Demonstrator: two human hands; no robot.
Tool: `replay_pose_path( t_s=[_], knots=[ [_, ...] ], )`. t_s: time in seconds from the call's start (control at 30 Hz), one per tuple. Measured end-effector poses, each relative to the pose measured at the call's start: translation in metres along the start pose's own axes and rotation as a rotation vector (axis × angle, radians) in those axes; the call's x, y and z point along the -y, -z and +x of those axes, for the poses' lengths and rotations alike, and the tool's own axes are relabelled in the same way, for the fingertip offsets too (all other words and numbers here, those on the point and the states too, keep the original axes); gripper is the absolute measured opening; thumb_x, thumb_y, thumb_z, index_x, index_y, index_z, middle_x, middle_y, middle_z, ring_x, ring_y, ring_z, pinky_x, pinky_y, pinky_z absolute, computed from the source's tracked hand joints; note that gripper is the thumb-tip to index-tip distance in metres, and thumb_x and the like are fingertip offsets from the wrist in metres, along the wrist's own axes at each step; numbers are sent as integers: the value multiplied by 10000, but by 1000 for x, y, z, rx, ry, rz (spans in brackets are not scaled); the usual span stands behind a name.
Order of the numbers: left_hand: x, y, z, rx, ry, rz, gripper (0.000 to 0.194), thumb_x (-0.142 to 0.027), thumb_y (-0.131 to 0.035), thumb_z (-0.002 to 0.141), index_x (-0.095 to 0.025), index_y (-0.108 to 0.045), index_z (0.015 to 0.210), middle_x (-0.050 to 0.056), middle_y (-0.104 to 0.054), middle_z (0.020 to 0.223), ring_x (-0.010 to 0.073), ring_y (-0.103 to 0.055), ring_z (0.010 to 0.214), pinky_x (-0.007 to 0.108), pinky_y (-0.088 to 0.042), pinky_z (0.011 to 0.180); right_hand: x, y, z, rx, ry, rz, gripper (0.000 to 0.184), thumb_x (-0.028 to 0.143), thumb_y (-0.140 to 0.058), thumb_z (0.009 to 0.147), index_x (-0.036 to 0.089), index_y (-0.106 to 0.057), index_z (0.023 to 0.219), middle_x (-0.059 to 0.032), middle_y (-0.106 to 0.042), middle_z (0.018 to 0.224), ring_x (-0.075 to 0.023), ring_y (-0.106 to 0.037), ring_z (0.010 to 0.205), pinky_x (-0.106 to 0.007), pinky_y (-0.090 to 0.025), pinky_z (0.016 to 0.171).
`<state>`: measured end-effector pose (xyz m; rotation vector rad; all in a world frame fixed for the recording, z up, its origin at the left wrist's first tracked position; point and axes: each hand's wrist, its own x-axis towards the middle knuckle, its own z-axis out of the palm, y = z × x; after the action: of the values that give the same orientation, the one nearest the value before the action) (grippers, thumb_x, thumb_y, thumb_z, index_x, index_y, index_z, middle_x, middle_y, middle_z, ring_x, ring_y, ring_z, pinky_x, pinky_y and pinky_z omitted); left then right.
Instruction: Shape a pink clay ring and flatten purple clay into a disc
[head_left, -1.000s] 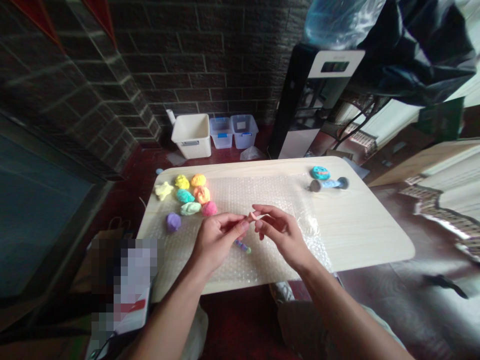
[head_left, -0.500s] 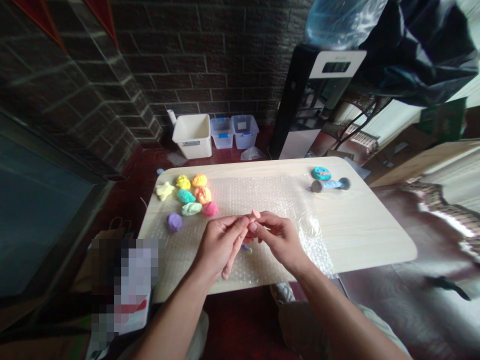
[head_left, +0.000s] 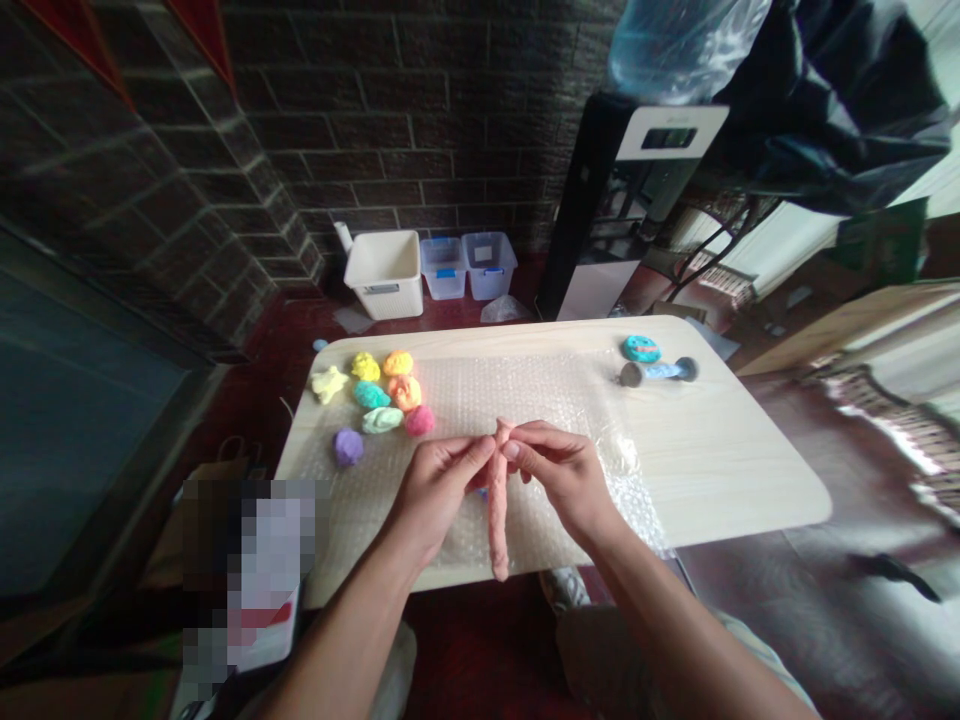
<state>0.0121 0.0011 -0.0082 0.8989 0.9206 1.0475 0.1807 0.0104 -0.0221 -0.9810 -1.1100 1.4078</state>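
A long pink roll of modelling clay (head_left: pixel 498 520) hangs between my hands, its lower end pointing toward me. My left hand (head_left: pixel 448 485) pinches it near the top from the left, thumb and fingers closed. From the right, my right hand (head_left: pixel 559 470) pinches the same upper part, where a small flared end pokes up. Beneath the hands, bubble wrap (head_left: pixel 517 385) covers part of the table. A small purple bit (head_left: pixel 482 493) shows under my left fingers, mostly hidden.
Several clay lumps, among them a purple one (head_left: pixel 348 447) and a pink-red one (head_left: pixel 419 420), lie at the table's left. At the right back are a teal clay piece (head_left: pixel 641 348) and a blue dumbbell-shaped object (head_left: pixel 660 371). Bins (head_left: pixel 385 290) and a water dispenser (head_left: pixel 600 200) stand behind.
The pink clay roll has swung from slanting down-left to hanging nearly straight toward me. Both hands still pinch its upper end, and the left fingers have shifted slightly.
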Motion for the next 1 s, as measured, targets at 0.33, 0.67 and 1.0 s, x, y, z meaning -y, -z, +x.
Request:
replay_pose_path(
  t_s=[0.33, 0.67, 1.0],
  knots=[
    [-2, 4, 3, -56, 43, -114, 281, -321, -948, 723, -124, -851, 899, 96, -807, 831, 202, -718, 785, 328, -579, 762, -3, 1, 0, 36, 13, 13, 110, 376, -868, 855, 267, -878, 843, -50, -754, 861, -157, -574, 691, -292, -443, 578],
    [-5, -2, 0, -53, -59, 88, 293, -363, -918, 771, -142, -736, 836, 60, -772, 780, 183, -727, 696, 276, -565, 646, -2, 0, -1, 39, -7, 0, 262, 441, -840, 880, 248, -833, 702, -22, -656, 711, -146, -502, 635, -309, -399, 579],
    [-2, 2, 1, -160, -100, 157, 295, -353, -899, 791, -124, -806, 953, 72, -786, 806, 172, -717, 702, 257, -568, 655, -2, -3, -2, 73, 18, -98, 229, 480, -808, 899, 260, -873, 890, -44, -688, 829, -148, -529, 666, -301, -402, 579]
  ],
)
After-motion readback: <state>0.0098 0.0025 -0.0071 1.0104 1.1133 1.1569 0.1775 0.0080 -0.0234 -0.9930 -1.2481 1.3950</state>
